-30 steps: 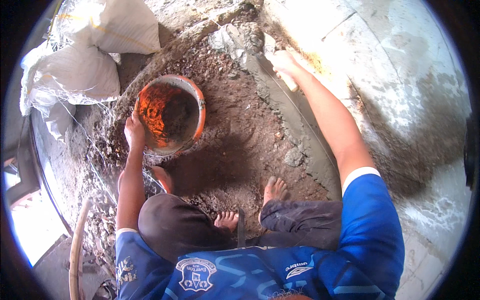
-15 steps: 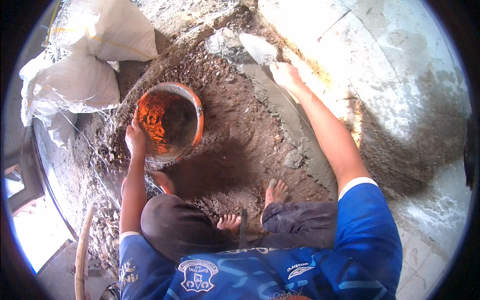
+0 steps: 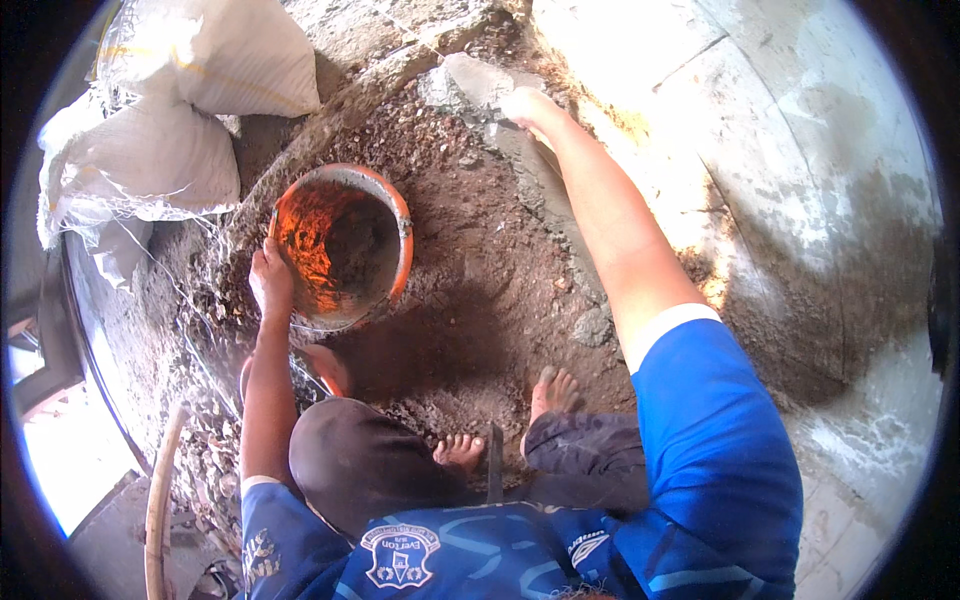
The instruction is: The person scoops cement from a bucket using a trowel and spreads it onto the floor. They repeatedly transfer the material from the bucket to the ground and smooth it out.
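My left hand [image 3: 271, 280] is closed on the left rim of an orange bucket [image 3: 403, 228], which is tilted so that its inside shows. Grey smears coat the bucket's rim, and its bottom lies in shadow. At the far end of a strip of wet grey mortar [image 3: 545, 180], my right hand [image 3: 530, 108] is wrapped round the handle of a trowel [image 3: 482, 80]. The trowel's pale blade lies over a lump of mortar [image 3: 437, 92]. My right forearm hides much of the strip. Most of the handle is covered by my fingers.
White woven sacks [image 3: 170, 150] are piled at the far left. A second orange container [image 3: 325, 368] sits partly under my left arm. A pale wall [image 3: 780, 150] runs along the right. Gravelly soil [image 3: 470, 240] lies between my feet and the mortar; a curved pole [image 3: 160, 500] stands lower left.
My right hand has moved left and slightly farther away, bringing the trowel blade over the mortar lump. My right arm now covers more of the strip. My left hand keeps hold of the bucket.
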